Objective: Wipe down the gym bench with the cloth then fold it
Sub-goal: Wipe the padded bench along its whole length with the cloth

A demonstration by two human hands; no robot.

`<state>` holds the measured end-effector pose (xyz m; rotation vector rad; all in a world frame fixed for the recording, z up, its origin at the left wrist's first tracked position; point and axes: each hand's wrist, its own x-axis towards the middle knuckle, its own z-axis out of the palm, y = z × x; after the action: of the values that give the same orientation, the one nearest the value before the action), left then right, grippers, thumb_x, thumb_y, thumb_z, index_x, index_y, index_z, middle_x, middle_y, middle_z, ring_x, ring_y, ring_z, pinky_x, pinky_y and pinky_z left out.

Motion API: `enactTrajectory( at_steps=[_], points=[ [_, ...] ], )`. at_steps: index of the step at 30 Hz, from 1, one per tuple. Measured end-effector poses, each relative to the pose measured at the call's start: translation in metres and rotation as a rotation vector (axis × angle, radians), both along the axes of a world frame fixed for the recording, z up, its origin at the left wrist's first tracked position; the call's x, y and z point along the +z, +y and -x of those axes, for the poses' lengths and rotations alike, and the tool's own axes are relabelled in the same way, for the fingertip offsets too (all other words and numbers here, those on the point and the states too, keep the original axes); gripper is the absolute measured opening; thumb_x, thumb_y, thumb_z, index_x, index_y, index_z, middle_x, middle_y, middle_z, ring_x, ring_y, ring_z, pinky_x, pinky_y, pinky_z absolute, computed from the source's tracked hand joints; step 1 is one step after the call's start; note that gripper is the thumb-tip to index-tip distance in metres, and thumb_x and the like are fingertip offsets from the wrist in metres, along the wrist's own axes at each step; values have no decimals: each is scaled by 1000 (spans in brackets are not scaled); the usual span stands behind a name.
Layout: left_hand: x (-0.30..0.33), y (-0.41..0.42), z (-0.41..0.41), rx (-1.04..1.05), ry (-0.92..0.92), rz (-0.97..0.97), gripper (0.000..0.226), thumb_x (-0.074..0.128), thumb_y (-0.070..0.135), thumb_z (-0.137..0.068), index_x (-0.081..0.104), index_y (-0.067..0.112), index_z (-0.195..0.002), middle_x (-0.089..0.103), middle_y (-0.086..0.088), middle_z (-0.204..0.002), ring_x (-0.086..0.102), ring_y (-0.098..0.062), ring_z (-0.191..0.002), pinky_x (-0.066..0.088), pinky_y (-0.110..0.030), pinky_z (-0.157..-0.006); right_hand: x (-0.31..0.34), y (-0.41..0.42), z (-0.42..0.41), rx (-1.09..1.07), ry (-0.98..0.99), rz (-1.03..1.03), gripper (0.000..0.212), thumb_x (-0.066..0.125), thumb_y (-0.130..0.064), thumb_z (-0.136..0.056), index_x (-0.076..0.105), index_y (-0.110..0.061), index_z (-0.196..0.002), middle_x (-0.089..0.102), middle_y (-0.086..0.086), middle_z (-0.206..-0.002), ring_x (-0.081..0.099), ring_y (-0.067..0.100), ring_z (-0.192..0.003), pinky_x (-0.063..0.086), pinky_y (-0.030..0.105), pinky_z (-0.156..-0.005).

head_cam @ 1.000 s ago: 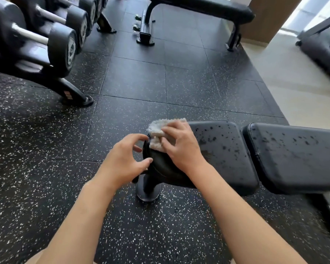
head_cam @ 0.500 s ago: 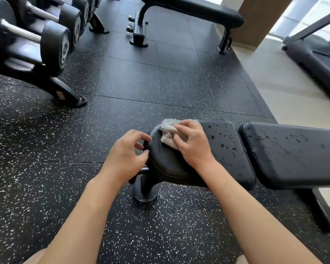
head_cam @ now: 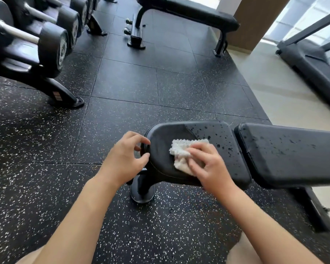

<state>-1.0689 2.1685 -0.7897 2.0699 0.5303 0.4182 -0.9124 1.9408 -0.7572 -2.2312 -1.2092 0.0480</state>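
Observation:
A black padded gym bench lies across the lower right, with a short seat pad [head_cam: 213, 134] and a longer back pad [head_cam: 293, 149]. Water drops speckle the right part of the seat pad and the back pad; the seat pad's left part looks smooth. A crumpled white cloth [head_cam: 181, 149] lies on the seat pad. My right hand [head_cam: 208, 166] presses flat on the cloth, fingers spread over it. My left hand [head_cam: 124, 159] hovers at the seat pad's left end, fingers curled and apart, holding nothing.
A dumbbell rack [head_cam: 36, 44] with several dumbbells stands at the upper left. A second black bench [head_cam: 189, 12] stands at the back. A treadmill [head_cam: 312, 60] is at the right on pale flooring. Speckled black rubber tiles [head_cam: 141, 82] cover the floor between.
My right hand has slid the cloth rightward from the seat pad's left tip toward its middle. The left hand stayed by the pad's end.

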Motion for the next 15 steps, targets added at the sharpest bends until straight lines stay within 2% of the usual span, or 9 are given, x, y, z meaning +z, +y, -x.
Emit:
enactTrajectory(
  at_steps=[4, 8, 13, 15],
  points=[
    [3, -2, 0, 15, -5, 3, 30, 79, 18, -83, 67, 36, -104, 58, 20, -112, 65, 0, -94, 52, -26, -78, 4, 60, -32, -142, -4, -30, 23, 71, -14, -91, 78, -15, -112, 65, -1, -114, 55, 23, -114, 43, 44, -107],
    [8, 1, 2, 71, 1, 13, 31, 73, 8, -86, 69, 30, -107, 65, 18, -107, 68, -1, -89, 58, -35, -84, 0, 104, -11, -104, 0, -39, 26, 69, -20, -90, 77, -15, -114, 66, 0, -117, 54, 24, -115, 43, 45, -106],
    [10, 8, 7, 130, 6, 28, 30, 73, 12, -88, 68, 34, -107, 67, 23, -98, 66, 7, -84, 55, -30, -76, -5, 48, 34, 104, 6, -47, 25, 66, -25, -93, 74, -20, -116, 62, -11, -119, 51, 13, -115, 45, 35, -104],
    [10, 6, 6, 95, -2, -3, 29, 74, 13, -87, 68, 34, -107, 67, 20, -101, 66, 3, -88, 55, -32, -79, -7, 13, 39, 139, -9, -23, 25, 64, -26, -94, 72, -24, -118, 60, -14, -122, 50, 11, -119, 45, 34, -104]
  ],
)
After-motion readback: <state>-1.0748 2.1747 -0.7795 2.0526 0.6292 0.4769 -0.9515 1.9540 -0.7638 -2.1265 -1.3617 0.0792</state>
